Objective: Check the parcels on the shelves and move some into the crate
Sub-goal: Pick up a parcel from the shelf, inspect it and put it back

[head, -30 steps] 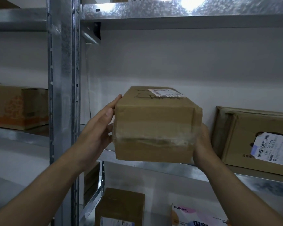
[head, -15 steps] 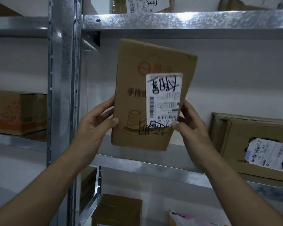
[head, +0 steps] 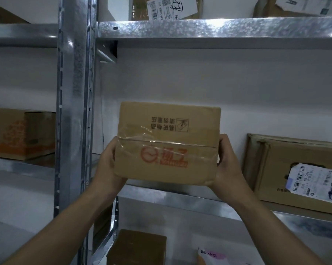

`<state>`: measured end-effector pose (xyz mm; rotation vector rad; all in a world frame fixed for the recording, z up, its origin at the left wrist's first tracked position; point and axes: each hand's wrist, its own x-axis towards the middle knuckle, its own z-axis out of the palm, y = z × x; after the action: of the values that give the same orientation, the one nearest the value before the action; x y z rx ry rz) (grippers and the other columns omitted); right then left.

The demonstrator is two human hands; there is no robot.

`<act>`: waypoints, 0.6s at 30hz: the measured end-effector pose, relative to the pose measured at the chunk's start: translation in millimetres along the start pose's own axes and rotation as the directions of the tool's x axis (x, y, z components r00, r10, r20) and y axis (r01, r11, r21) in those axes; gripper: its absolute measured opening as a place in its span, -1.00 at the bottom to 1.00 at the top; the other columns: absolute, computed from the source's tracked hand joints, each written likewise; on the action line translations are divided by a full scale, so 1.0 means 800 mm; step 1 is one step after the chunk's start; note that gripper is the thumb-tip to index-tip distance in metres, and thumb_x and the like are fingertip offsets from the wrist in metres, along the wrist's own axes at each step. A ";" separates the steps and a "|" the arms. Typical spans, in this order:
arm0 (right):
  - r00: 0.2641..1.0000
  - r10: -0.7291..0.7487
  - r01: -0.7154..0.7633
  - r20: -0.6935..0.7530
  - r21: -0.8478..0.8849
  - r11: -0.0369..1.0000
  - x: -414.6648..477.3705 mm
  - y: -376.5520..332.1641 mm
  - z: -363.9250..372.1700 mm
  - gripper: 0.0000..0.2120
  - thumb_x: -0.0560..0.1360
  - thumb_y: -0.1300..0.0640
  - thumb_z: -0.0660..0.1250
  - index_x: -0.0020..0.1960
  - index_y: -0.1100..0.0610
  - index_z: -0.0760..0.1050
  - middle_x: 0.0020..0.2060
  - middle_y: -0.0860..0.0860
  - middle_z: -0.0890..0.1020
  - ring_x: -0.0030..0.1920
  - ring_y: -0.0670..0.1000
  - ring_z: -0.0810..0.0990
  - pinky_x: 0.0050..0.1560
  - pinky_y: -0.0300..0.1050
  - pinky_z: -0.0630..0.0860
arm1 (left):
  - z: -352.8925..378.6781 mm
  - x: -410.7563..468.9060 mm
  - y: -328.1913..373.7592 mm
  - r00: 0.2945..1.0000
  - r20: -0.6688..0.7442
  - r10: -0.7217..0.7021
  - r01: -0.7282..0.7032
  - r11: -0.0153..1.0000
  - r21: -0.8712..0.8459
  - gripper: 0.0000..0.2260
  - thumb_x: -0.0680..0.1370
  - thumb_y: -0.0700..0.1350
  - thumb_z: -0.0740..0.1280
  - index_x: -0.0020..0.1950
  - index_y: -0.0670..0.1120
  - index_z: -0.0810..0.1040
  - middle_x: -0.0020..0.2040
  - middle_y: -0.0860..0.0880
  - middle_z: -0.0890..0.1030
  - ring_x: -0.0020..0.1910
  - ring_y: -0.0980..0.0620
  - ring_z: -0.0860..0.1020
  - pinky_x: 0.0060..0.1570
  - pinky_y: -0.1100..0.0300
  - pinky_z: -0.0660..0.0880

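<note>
Both hands up in front of the shelving, holding one cardboard box between them, clear of the shelf boards; left hand pressed flat vs the box's left side, fingers hidden behind it, palm cupping the lower left corner; right hand clamped on the right side, thumb along the edge, fingers wrapped under the lower right corner; each hand half-closed round the box, nothing else in either. Box held w/ a taped face toward the camera: clear tape across the seam, red logo w/ a clock-like mark below it, dark printed characters upside down above it; no shipping label visible on this face. Box sits in front of the white back wall, above the front edge of the middle shelf. To the right, on that shelf, a bigger brown carton w/ a white barcode label and black handwriting, well apart from the held box. Left of the metal upright, another bay w/ a carton w/ orange print. Top shelf carries labelled parcels, only their bottoms in frame. Lower level: small brown box and a pink-and-white package, partly cut off.
</note>
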<state>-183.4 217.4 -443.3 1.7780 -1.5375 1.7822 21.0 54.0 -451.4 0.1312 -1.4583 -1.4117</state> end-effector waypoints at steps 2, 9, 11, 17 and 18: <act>1.000 -0.018 0.018 -0.007 -0.020 1.000 -0.001 0.003 -0.002 -0.11 0.23 0.10 0.76 0.36 -0.05 0.29 0.49 0.11 0.46 0.41 0.04 0.54 0.25 -0.16 0.61 | -0.002 -0.002 -0.006 0.998 0.007 0.063 -0.063 0.994 0.093 -0.85 0.59 -0.28 0.38 0.15 -0.24 0.60 -0.12 0.03 0.75 -0.14 0.12 0.73 -0.22 0.34 0.61; 0.998 -0.051 0.054 0.048 -0.067 0.996 0.003 0.020 -0.003 0.42 0.22 -0.17 0.75 0.66 0.36 -0.12 0.37 0.03 0.56 0.39 -0.06 0.58 0.45 0.11 0.52 | -0.014 0.003 -0.019 0.986 0.087 0.141 -0.154 0.976 0.157 -0.68 0.52 -0.08 0.45 0.27 -0.05 0.61 0.21 0.07 0.71 0.21 0.14 0.67 0.13 0.24 0.64; 1.000 0.022 -0.022 -0.007 -0.009 1.000 0.004 0.022 -0.002 0.38 0.18 -0.40 0.68 0.55 0.52 0.17 0.30 0.07 0.63 0.28 -0.15 0.64 0.33 0.09 0.59 | -0.018 0.008 -0.023 0.987 0.081 0.140 -0.152 0.974 0.166 -0.64 0.54 -0.09 0.46 0.30 0.21 0.64 0.37 0.21 0.62 0.38 0.25 0.54 0.33 0.21 0.52; 0.958 0.277 -0.185 -0.071 0.586 0.789 -0.004 0.009 0.024 -0.38 0.18 -0.13 0.75 0.19 -0.06 0.69 0.18 0.11 0.74 0.19 0.14 0.74 0.09 0.19 0.70 | -0.016 0.034 -0.046 1.000 0.000 0.002 -0.002 1.000 -0.014 0.02 0.24 0.09 0.69 0.63 0.17 0.30 0.51 0.06 0.51 0.44 0.09 0.52 0.47 -0.06 0.45; 0.944 0.326 -0.220 -0.047 0.646 0.731 -0.007 0.005 0.031 -0.38 0.22 -0.11 0.72 0.23 -0.05 0.66 0.18 0.11 0.75 0.17 0.12 0.74 0.07 0.20 0.70 | -0.015 0.039 -0.051 0.999 0.025 -0.038 0.040 0.997 -0.070 0.05 0.17 0.17 0.74 0.59 0.08 0.38 0.42 0.00 0.60 0.38 -0.01 0.59 0.40 -0.12 0.53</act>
<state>-169.5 199.5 -456.4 1.6301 -1.2622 2.7835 -6.8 12.4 -467.7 0.0993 -1.4306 -1.4992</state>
